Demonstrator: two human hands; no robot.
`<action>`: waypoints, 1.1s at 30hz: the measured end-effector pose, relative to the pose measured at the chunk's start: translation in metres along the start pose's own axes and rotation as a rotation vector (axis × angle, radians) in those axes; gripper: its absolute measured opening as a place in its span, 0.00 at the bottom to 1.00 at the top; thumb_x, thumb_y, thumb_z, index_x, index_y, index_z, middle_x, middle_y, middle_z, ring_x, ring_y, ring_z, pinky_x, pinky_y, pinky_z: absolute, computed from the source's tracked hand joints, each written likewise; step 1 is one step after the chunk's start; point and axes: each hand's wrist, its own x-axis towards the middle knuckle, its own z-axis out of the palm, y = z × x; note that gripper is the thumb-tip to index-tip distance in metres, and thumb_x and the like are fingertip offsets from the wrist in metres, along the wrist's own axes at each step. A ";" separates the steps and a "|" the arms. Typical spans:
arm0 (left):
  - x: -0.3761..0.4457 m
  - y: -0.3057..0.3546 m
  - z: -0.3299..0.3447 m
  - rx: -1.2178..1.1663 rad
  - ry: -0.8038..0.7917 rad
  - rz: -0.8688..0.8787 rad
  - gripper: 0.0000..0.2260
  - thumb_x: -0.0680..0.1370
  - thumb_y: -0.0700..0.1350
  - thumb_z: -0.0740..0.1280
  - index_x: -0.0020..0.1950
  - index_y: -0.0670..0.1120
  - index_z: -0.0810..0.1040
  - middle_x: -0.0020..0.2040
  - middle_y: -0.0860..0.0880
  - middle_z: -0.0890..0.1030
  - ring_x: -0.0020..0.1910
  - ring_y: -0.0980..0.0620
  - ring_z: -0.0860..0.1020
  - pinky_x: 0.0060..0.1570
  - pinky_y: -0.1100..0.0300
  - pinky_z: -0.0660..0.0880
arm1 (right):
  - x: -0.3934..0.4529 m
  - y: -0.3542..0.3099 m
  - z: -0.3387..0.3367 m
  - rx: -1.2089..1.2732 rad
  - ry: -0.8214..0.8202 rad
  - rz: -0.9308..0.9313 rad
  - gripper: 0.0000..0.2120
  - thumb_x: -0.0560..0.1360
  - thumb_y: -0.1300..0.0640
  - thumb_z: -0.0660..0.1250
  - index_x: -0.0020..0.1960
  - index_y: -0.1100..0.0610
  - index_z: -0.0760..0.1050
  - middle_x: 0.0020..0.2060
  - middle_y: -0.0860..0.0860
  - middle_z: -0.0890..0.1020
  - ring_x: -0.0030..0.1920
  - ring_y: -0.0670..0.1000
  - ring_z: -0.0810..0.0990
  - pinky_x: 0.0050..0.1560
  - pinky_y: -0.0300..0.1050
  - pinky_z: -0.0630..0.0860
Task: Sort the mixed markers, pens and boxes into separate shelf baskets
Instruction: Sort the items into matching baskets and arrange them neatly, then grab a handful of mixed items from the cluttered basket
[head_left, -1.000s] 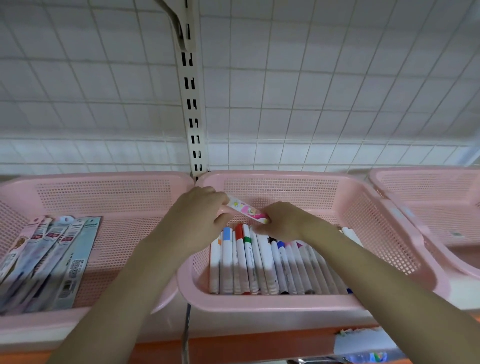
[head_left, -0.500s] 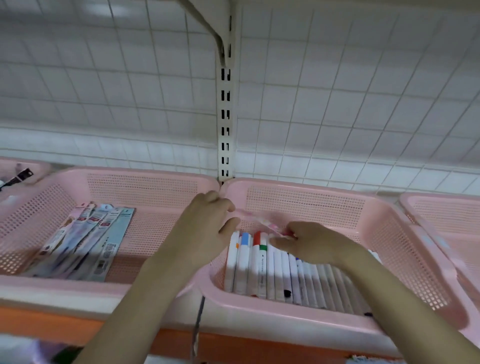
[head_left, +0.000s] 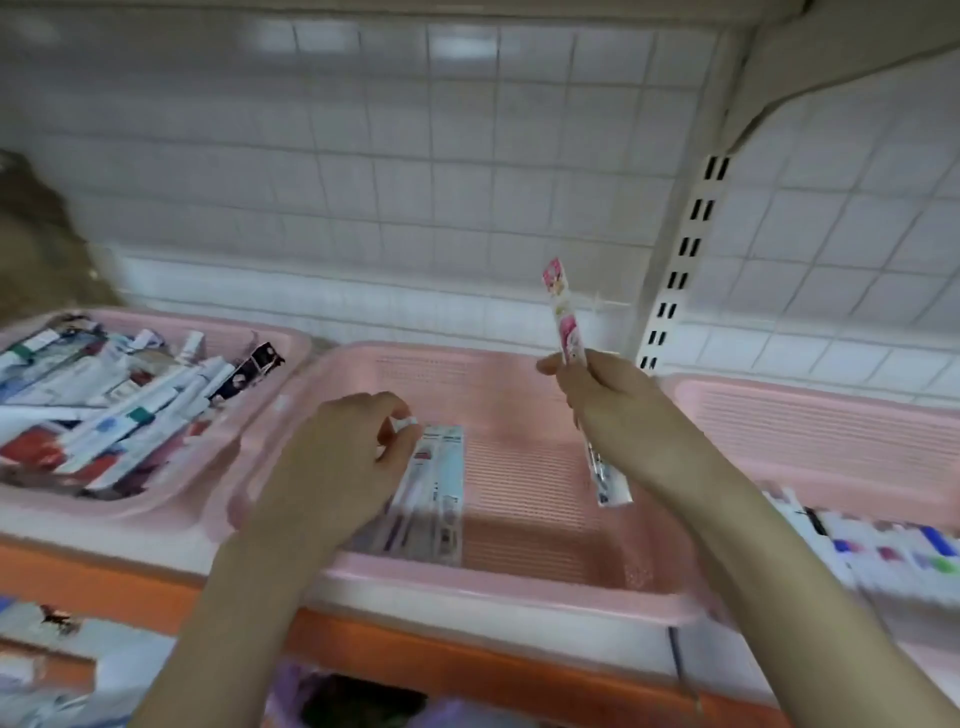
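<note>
White wire-grid backing rises behind three pink baskets. At frame centre, the right hand (head_left: 613, 410) grips a packaged pen (head_left: 569, 332) upright above the middle basket (head_left: 519, 587); the left hand (head_left: 337, 462) hovers loosely curled, holding nothing I can make out. Best lay it flat beside the packaged pens (head_left: 434, 493) already there.

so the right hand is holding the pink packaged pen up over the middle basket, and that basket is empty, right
Not quite. The right hand does hold the pink packaged pen up over the middle basket, but that basket is not empty: the head view shows a few flat packaged pens lying in its left part, beside the left hand.
</note>
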 end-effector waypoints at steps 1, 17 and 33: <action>0.000 -0.019 -0.010 0.010 -0.009 0.006 0.08 0.76 0.46 0.67 0.51 0.43 0.81 0.40 0.48 0.82 0.37 0.48 0.76 0.42 0.58 0.71 | 0.005 -0.008 0.017 -0.038 0.033 -0.040 0.11 0.79 0.56 0.55 0.43 0.57 0.74 0.28 0.47 0.69 0.28 0.42 0.68 0.32 0.35 0.65; 0.019 -0.149 -0.063 -0.065 -0.092 0.172 0.06 0.75 0.44 0.67 0.46 0.42 0.81 0.40 0.47 0.81 0.36 0.47 0.77 0.37 0.52 0.75 | 0.027 -0.017 0.135 -0.339 -0.261 0.568 0.09 0.69 0.63 0.72 0.46 0.67 0.78 0.40 0.59 0.82 0.41 0.56 0.83 0.45 0.49 0.81; 0.012 -0.197 -0.091 -0.040 -0.042 0.007 0.08 0.77 0.45 0.66 0.51 0.43 0.80 0.43 0.49 0.79 0.39 0.52 0.76 0.42 0.56 0.74 | 0.021 -0.076 0.181 -0.512 0.023 0.007 0.07 0.78 0.51 0.60 0.42 0.52 0.72 0.35 0.49 0.77 0.39 0.52 0.75 0.39 0.45 0.70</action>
